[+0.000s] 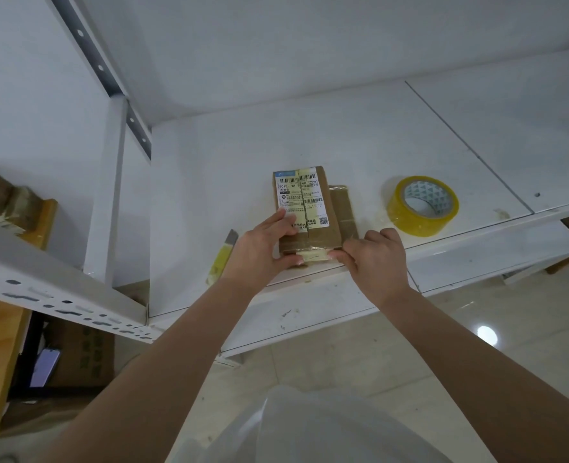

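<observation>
A small brown cardboard parcel (313, 208) with a white shipping label lies near the front edge of a white shelf (209, 182). Yellowish tape (314, 255) runs across its near end. My left hand (259, 252) holds the parcel's near left corner, fingers on the label and thumb on the taped end. My right hand (373, 255) presses its curled fingers against the near right corner, at the tape's end. A second flat brown piece (343, 208) sticks out from under the parcel on the right.
A roll of yellow tape (421, 205) stands to the right of the parcel. A yellow utility knife (223, 257) lies left of my left hand. More cardboard boxes (76, 355) sit on and under the shelving at the left. Tiled floor lies below.
</observation>
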Motion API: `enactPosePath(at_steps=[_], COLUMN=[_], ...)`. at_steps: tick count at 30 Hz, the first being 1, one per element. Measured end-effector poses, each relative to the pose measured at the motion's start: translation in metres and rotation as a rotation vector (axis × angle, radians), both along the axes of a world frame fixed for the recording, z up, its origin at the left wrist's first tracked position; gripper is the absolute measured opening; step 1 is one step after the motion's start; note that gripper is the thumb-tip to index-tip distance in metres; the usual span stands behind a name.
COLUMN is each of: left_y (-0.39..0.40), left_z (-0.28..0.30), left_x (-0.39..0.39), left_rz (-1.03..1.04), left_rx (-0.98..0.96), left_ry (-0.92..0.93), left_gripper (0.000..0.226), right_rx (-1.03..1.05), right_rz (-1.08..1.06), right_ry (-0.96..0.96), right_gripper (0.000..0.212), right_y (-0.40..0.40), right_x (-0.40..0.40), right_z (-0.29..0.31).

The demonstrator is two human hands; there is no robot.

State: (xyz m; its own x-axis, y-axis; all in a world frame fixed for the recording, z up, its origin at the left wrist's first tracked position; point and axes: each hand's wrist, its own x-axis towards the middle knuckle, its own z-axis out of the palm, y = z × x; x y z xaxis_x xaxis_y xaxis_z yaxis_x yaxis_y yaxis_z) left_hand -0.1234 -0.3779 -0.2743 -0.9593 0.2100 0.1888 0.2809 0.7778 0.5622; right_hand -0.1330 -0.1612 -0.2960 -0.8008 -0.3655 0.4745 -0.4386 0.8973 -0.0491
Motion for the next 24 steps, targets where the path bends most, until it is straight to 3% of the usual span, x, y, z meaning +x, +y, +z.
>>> enactPosePath(at_steps=[7,10,14,19,24], left_y=[0.0,0.0,0.0,0.0,0.002], left_z=[0.002,0.001,0.001,0.002,-0.002], left_x=[0.001,0.001,0.0,0.001,0.003], left_rz=[0.012,0.009,0.005,-0.008,-0.034], left_rx=[-0.006,0.021,0.06,0.048,0.001], left_ry=[-0.005,-0.008,-0.022,-0.026,0.018], left_gripper=[0.048,0.049,0.053,0.053,0.063], right_rx=[-0.133,-0.169,-0.124,-0.089,-0.07], right_rz=[0.098,0.135,0.302,0.383,0.42], right_ry=[-0.107,-0.174,-0.407,-0.424,-0.381], right_gripper=[0.044,0.02,0.07,0.055,0.058], right_y=[0.021,0.038,0.025,0.009,0.01], right_x=[0.004,-0.009,-0.021,-0.026,-0.031], right_z=[-0.002,0.007,0.018,0.008,0.009])
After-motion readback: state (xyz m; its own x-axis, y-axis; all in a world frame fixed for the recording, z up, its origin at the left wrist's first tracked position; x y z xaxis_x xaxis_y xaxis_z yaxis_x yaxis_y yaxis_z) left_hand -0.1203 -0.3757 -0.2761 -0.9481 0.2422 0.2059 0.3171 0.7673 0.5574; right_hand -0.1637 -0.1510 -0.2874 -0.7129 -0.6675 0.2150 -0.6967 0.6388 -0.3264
